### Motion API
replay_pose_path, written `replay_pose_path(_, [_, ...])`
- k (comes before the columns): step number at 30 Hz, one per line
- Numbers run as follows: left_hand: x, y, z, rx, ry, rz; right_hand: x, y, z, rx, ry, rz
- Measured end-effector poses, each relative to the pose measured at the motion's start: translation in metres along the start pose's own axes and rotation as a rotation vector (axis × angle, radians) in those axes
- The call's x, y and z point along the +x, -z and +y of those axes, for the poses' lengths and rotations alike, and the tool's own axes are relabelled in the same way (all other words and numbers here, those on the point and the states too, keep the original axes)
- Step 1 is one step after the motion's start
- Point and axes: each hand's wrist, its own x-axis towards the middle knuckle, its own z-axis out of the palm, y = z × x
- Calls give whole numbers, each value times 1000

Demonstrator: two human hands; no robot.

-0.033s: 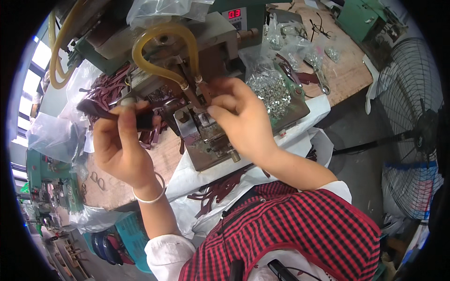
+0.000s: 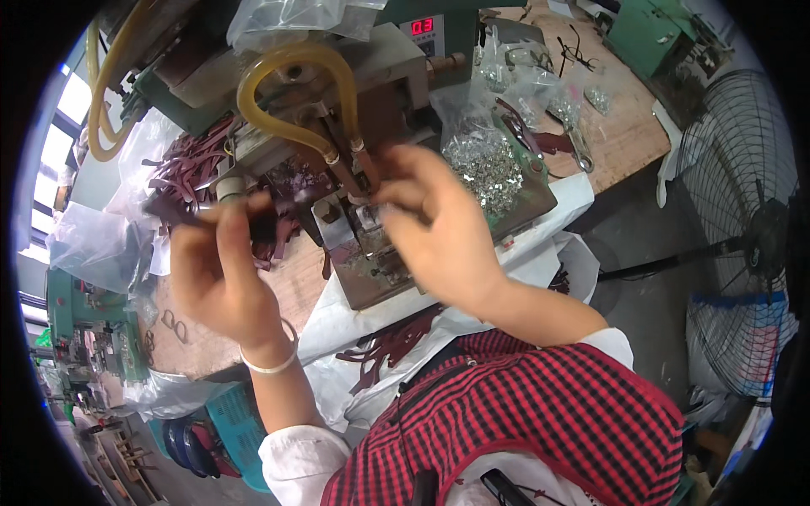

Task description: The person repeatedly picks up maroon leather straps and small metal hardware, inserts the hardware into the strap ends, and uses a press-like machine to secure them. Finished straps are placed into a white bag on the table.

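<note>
Loading step, I'd judge: left hand (image 2: 221,278) pinches a dark strip (image 2: 173,209); right hand (image 2: 434,228) fingertips pressed at the press fixture (image 2: 367,244), contents unclear. Next needs strip seated squarely.

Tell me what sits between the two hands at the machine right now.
In the head view, the machine's small metal jig block sits between the left hand, which pinches a dark maroon strip, and the right hand.

Bright even daylight from blown-out windows at the far left, soft shadows only, heavy fisheye bending and black vignette at the rim, motion blur on the bare left hand (image 2: 221,278) and right hand (image 2: 439,232), glare on clear plastic bags (image 2: 295,15).
</note>
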Motion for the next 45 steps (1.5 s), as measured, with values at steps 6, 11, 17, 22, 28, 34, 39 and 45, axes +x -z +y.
replay_pose_path(6, [-56, 1, 19, 424, -477, -615, 17, 75, 34, -901, 463, 101])
replay_pose_path(11, [-71, -22, -16, 427, -721, -492, 21, 136, 105, -1221, 363, 246])
replay_pose_path(17, [-71, -18, -17, 421, -691, -495, 37, 142, 104, -917, 337, 338])
replay_pose_path(22, [-74, -19, -15, 432, -705, -433, 32, 117, 97, -1111, 516, 25])
replay_pose_path(28, [-81, -6, 2, 386, -442, -524, 62, 120, 101, -1209, 672, -22])
replay_pose_path(34, [-68, 127, -18, 1062, -200, -570, 63, 182, 99, -1009, 198, 222])
replay_pose_path(39, [-65, 231, -118, 1442, -415, -1334, 64, 127, 98, -837, 285, 138])
replay_pose_path(45, [-38, 191, -112, 1093, -103, -731, 56, 114, 86, -636, 73, 118])
